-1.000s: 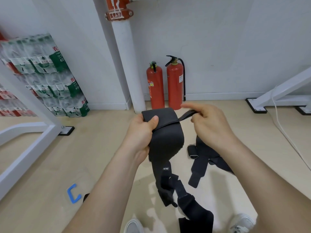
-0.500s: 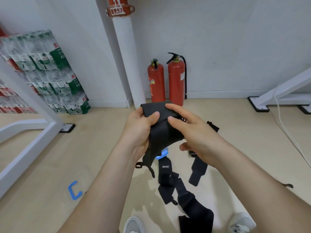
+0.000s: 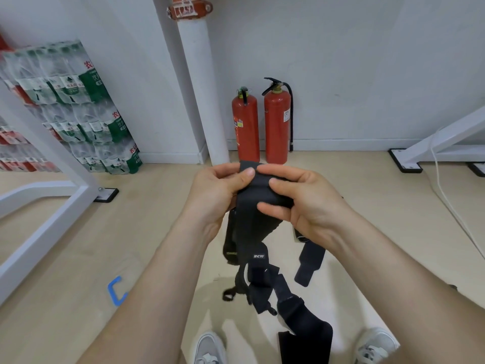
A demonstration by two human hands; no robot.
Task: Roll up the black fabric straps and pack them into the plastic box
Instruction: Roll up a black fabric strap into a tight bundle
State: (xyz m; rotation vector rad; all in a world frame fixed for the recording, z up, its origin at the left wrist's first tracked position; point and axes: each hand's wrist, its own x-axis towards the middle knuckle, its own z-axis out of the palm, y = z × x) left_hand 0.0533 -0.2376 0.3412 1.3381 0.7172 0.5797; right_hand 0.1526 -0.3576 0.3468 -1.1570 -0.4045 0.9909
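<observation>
Both hands now close together on the top of the black strap (image 3: 252, 227): left hand (image 3: 217, 195) pinching the upper edge under the thumb, right hand (image 3: 307, 203) curled over the fold, no longer drawing the thin tail sideways. Rolling probably just begun. Long axis vertical, free end hanging toward the floor (image 3: 78, 245) among other straps (image 3: 309, 261). No plastic box in view.

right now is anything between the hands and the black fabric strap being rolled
Nothing visible: the left hand and right hand both grip the black fabric strap directly at its rolled top. The plastic box is out of view, so the way to it cannot be judged.
</observation>
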